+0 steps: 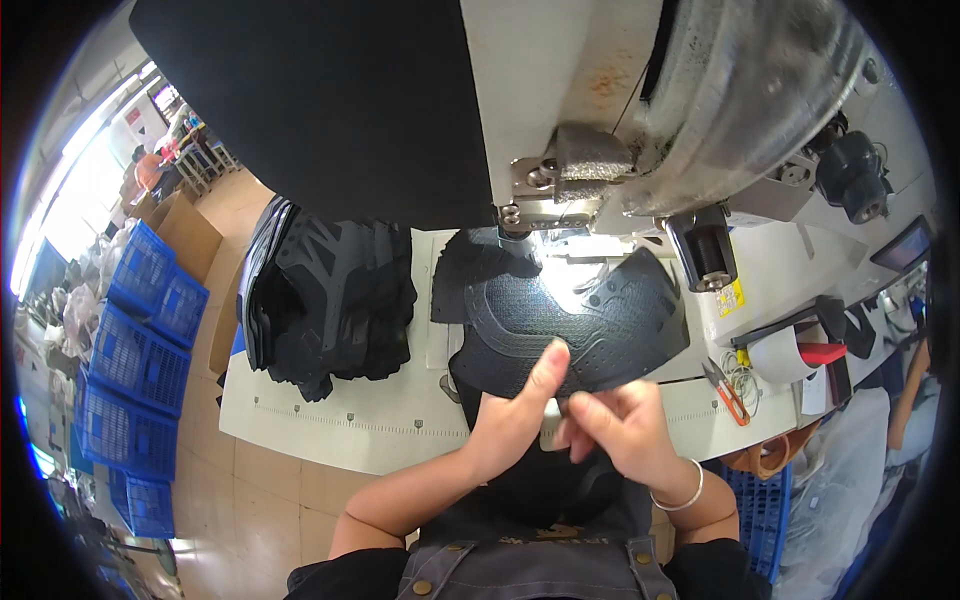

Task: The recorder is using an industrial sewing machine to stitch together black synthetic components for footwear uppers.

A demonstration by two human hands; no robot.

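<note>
A black textured shoe upper (540,310) lies spread under the sewing machine head (570,190), lit by a bright lamp. My left hand (510,415) grips its near edge, thumb on top and the other fingers hidden beneath. Close beside it, at the same edge, my right hand (620,425) has thumb and fingers pinched together; what lies between them is too small to make out. To the left, a stack of black shoe uppers (335,300) rests on the white table (320,430).
Orange-handled snips (727,392) lie on the right of the table, near a white roll (783,355) and a red object (822,353). A black panel (330,100) hangs over the upper left. Blue crates (135,360) stand on the left; another blue crate (755,520) is below right.
</note>
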